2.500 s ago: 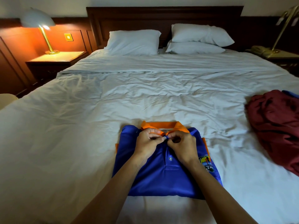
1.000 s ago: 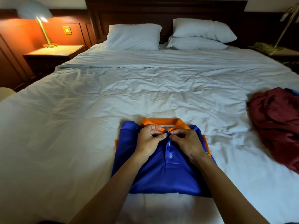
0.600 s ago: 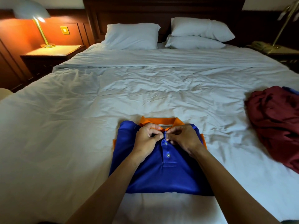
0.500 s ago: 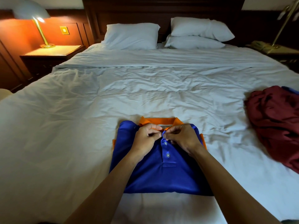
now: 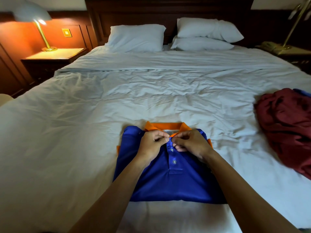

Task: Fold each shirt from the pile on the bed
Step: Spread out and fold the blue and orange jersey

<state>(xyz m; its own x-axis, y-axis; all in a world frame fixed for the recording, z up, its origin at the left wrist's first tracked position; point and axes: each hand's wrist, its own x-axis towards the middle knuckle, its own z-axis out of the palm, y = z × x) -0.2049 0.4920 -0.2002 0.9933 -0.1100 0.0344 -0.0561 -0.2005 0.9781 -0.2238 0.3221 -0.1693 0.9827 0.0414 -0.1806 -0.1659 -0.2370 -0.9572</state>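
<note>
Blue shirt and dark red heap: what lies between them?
Only bare, wrinkled white sheet separates the blue shirt and the dark red heap, seen in the head view.

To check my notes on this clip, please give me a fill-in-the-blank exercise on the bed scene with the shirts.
The folded blue shirt has a collar coloured ____. The left hand and the right hand pinch it just below the collar, with ____ buttons showing under the fingers. The maroon garment lies crumpled on the person's ____ side.
Missing words: orange; two; right.
</note>
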